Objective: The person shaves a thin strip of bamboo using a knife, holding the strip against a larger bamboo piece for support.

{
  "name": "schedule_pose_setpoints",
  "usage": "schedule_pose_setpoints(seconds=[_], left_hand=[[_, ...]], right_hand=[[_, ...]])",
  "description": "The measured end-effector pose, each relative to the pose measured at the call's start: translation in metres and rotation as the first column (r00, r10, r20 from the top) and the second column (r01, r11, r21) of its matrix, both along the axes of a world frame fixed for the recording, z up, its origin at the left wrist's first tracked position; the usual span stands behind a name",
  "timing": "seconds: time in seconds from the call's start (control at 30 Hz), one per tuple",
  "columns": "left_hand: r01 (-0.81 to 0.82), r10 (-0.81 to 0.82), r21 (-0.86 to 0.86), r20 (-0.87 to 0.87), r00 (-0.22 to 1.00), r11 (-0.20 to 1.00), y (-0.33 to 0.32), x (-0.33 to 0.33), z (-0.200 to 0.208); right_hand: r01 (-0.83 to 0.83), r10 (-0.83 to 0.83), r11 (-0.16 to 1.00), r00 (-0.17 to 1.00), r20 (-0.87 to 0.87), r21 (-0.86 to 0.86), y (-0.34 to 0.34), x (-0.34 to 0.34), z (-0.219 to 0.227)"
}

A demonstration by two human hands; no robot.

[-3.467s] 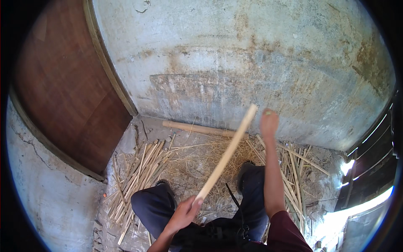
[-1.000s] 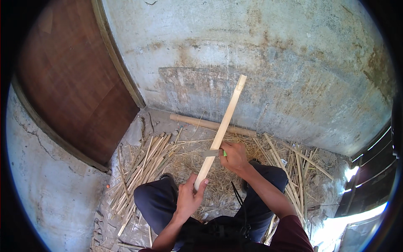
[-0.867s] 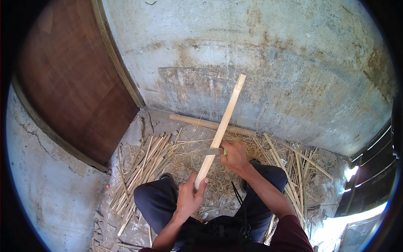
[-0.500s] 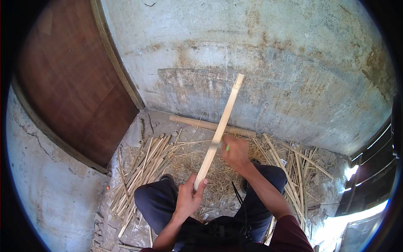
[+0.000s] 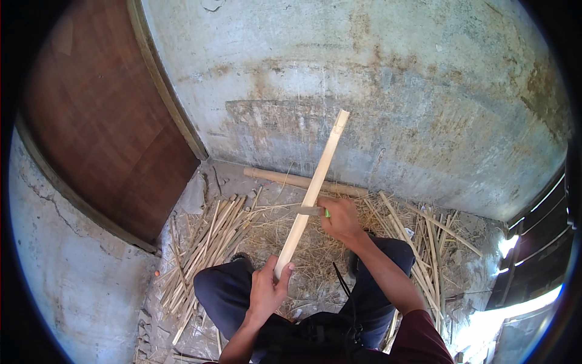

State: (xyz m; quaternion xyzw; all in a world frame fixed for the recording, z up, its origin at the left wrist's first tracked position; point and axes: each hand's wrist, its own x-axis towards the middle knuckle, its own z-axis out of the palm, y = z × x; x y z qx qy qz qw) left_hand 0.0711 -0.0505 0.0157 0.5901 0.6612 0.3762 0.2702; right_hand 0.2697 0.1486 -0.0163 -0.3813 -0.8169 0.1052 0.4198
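Note:
A long pale strip of split bamboo (image 5: 324, 164) slants up and away in front of me, its far end before the wall. My left hand (image 5: 268, 289) is closed around its near end, the thumb lying along the right side. In my right hand (image 5: 341, 217) is a knife (image 5: 311, 211) with a bright green handle, most of which the fingers hide. The blade lies across the strip about midway along its length, touching its face or its edge; I cannot tell whether it is cutting in.
Thin bamboo sticks (image 5: 209, 239) lie heaped on the left, with another pile of sticks (image 5: 431, 255) on the right. Shavings (image 5: 315, 255) litter the floor between my legs. A thick bamboo pole (image 5: 285, 178) lies along the wall (image 5: 388, 91). A brown door (image 5: 109, 127) stands at left.
The strip has shifted slightly left and toward me along with my left hand. The knife blade, blurred before, now shows clearly across the strip, slightly lower.

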Motion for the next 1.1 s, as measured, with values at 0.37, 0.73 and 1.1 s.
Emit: schedule_pose_setpoints(seconds=[0.37, 0.73, 1.1], left_hand=[[-0.008, 0.005, 0.061, 0.059, 0.998, 0.998, -0.003, 0.011, -0.008], [0.069, -0.068, -0.022, 0.055, 0.996, 0.997, -0.018, 0.002, -0.008], [0.146, -0.13, -0.099, 0.15, 0.98, 0.984, -0.053, -0.005, -0.021]], right_hand=[[0.044, -0.045, 0.999, 0.999, 0.01, 0.02, 0.002, 0.0, -0.005], [0.248, -0.247, 0.969, 0.968, -0.052, 0.021, 0.03, 0.016, 0.002], [0.554, -0.565, 0.825, 0.812, -0.147, -0.114, 0.082, 0.064, 0.017]])
